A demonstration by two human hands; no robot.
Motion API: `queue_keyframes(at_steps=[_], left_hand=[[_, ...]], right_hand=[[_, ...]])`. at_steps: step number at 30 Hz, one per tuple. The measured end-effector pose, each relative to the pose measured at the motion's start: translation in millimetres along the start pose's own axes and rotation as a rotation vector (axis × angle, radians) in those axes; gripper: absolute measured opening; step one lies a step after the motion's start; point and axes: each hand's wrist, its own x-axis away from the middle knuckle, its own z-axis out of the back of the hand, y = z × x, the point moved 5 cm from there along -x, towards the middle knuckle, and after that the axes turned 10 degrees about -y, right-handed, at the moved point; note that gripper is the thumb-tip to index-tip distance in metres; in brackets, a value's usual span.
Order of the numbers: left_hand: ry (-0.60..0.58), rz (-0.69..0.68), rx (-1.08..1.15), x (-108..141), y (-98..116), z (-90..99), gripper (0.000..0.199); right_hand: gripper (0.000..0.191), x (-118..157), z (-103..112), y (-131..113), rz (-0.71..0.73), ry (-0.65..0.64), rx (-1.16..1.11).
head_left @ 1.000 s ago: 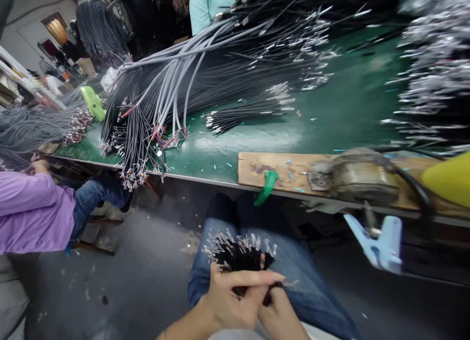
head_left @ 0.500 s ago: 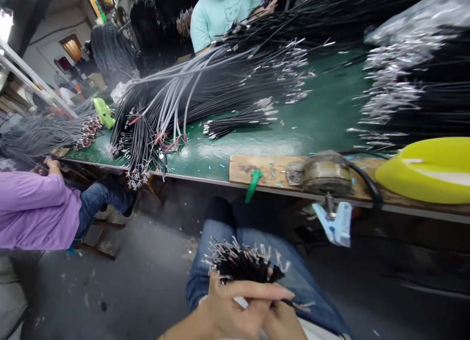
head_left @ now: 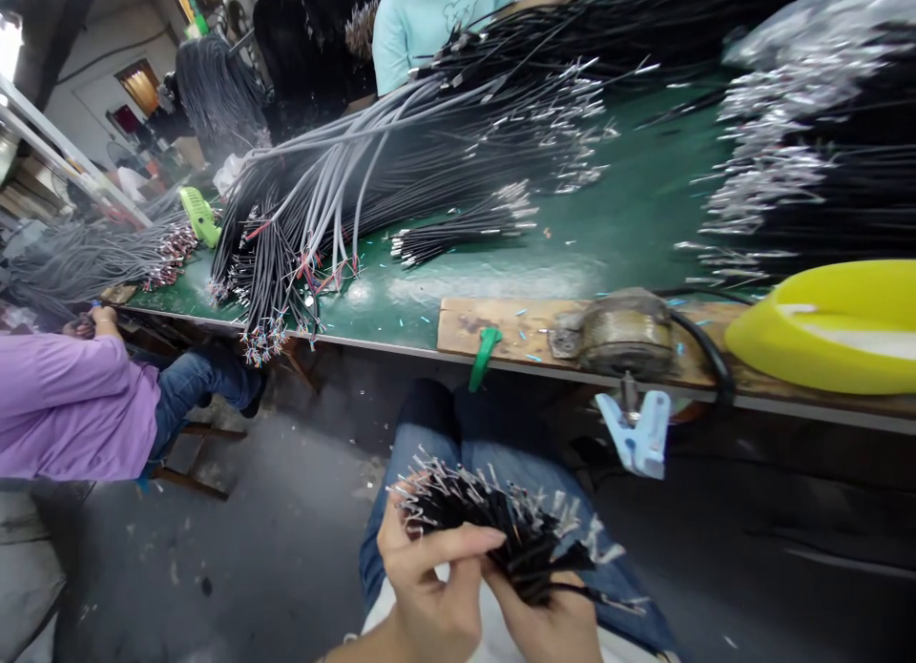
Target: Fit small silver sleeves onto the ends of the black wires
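A thick bundle of black cables [head_left: 493, 515] with stripped, silvery wire ends fanned out lies over my lap. My left hand [head_left: 433, 572] has its fingers wrapped round the bundle's left side, its index finger across the front of the cables. Lower right, my right hand [head_left: 548, 615] grips the same bundle from below, thumb against the cables. One cable [head_left: 608, 598] sticks out to the right past my right hand. The cables' lower parts are hidden behind both hands.
On the green table [head_left: 608, 224] lie cable piles [head_left: 401, 176], a small black bundle [head_left: 458, 229] and a yellow container [head_left: 822, 329]. A wooden board [head_left: 501, 324] at the edge bears a round device [head_left: 622, 334]. Two people sit nearby, in purple [head_left: 72, 405] and light blue [head_left: 422, 24].
The bundle has spread wider to the right and more of it shows. My hands have moved slightly apart. The person in light blue has stretched an arm to the right.
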Motion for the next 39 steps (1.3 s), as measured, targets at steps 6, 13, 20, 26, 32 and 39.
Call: queue_keyframes(at_steps=[6, 13, 20, 26, 32, 39], left_hand=[[0.090, -0.028, 0.162, 3, -7, -6.3, 0.018], [0.029, -0.021, 0.098, -2, -5, -6.3, 0.026], [0.041, 0.039, 0.064, -2, -10, -9.4, 0.026], [0.026, 0.013, 0.072, -8, -16, -6.7, 0.022], [0.034, 0.061, 0.059, -9, -22, -9.5, 0.021], [0.038, 0.161, -0.006, -6, -27, -13.4, 0.012]], right_hand=[[0.033, -1, 3, -4, -0.011, 0.001, -0.007], [0.033, -4, 4, -5, -0.007, 0.016, 0.011], [0.034, -6, -2, -2, -0.060, -0.059, -0.055], [0.025, -11, -7, -7, -0.135, -0.077, -0.213], [0.027, -16, -6, -17, -0.124, -0.055, -0.182], [0.026, -16, -8, -21, -0.037, -0.046, -0.151]])
